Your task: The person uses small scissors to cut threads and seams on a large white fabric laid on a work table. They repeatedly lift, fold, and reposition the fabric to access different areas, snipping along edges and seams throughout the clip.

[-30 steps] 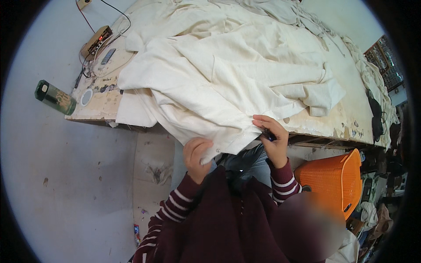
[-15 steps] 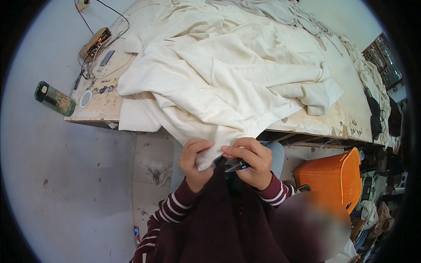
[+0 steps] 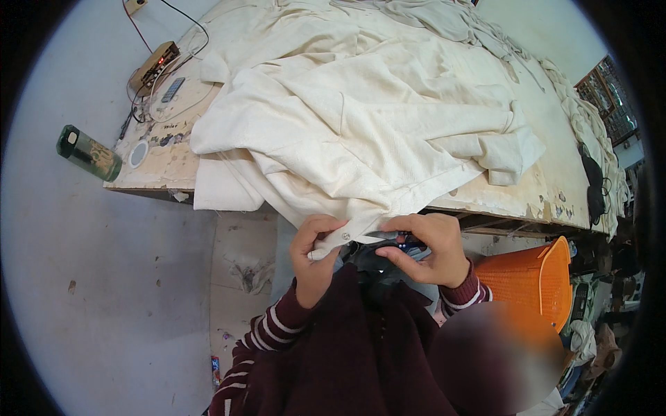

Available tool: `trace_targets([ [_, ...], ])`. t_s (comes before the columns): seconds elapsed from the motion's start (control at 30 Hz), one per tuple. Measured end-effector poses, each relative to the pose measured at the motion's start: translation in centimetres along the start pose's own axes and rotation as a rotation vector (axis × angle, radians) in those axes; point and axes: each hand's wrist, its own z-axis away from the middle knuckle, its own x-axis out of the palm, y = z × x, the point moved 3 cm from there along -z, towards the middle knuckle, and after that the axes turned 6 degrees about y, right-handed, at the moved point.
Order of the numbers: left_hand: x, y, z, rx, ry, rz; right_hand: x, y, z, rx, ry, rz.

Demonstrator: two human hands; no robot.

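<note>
A large cream cloth garment (image 3: 305, 149) drapes over the table's front edge toward me. My left hand (image 3: 313, 253) pinches its hanging corner between thumb and fingers. A small round button or snap (image 3: 346, 236) shows on that corner, just right of my left fingertips. My right hand (image 3: 433, 249) holds small dark thread snips (image 3: 411, 243) with some blue on them. Their pale, pointed blades reach left to the cloth's edge beside the button. Part of the snips is hidden by my right fingers.
The worn wooden table (image 3: 503, 208) carries more cloth (image 3: 451, 21) at the back. On its left stand a green bottle (image 3: 90, 152), a remote control (image 3: 173, 90) and a wired box (image 3: 154, 69). An orange basket (image 3: 520, 274) stands at right, below a black strappy item (image 3: 592, 184).
My right hand has let go of the cloth by the button and moved right. The snips have turned from my palm so their blades point left at the cloth. My left hand keeps its pinch.
</note>
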Motion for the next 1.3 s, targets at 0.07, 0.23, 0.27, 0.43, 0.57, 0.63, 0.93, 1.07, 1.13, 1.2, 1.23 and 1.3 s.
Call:
trace_targets([
  [0.07, 0.0, 0.0, 0.0, -0.001, 0.001, -0.007, -0.3, -0.5, -0.7, -0.131, -0.024, 0.103],
  [0.23, 0.0, 0.0, -0.1, -0.019, -0.017, 0.074, -1.0, -1.2, -2.2, -0.282, -0.092, 0.174],
  [0.27, 0.0, 0.0, -0.1, -0.021, -0.022, 0.088, -1.2, -1.3, -2.5, -0.3, -0.096, 0.184],
  [0.43, -0.1, -0.1, -0.1, -0.014, -0.032, 0.041, -1.1, -1.1, -3.5, -0.375, -0.18, 0.249],
  [0.57, -0.3, -0.1, -0.2, -0.019, -0.025, 0.029, -1.0, -1.0, -3.8, -0.412, -0.198, 0.234],
  [0.63, -0.3, -0.1, -0.2, -0.024, -0.031, 0.042, -0.9, -0.9, -3.8, -0.393, -0.252, 0.24],
  [0.93, -0.2, 0.1, -0.2, -0.036, -0.042, 0.048, -0.5, -0.9, -3.9, -0.404, -0.282, 0.229],
  [1.07, -0.2, 0.3, -0.3, -0.039, -0.047, 0.045, -0.7, -1.1, -4.3, -0.329, -0.238, 0.139],
  [1.13, -0.2, 0.6, -0.3, -0.032, -0.046, 0.011, -0.5, -1.2, -4.2, -0.229, -0.157, 0.001],
  [1.2, 0.0, 1.0, -0.3, -0.015, -0.047, -0.031, 0.3, -1.4, -3.7, -0.22, -0.12, -0.032],
  [1.23, 0.1, 1.3, -0.4, 0.003, -0.051, -0.059, 0.9, -1.6, -3.3, -0.257, -0.14, 0.011],
  [1.3, 0.2, 1.9, -0.5, 0.035, -0.064, -0.118, 2.0, -1.6, -2.7, -0.306, -0.158, 0.059],
])
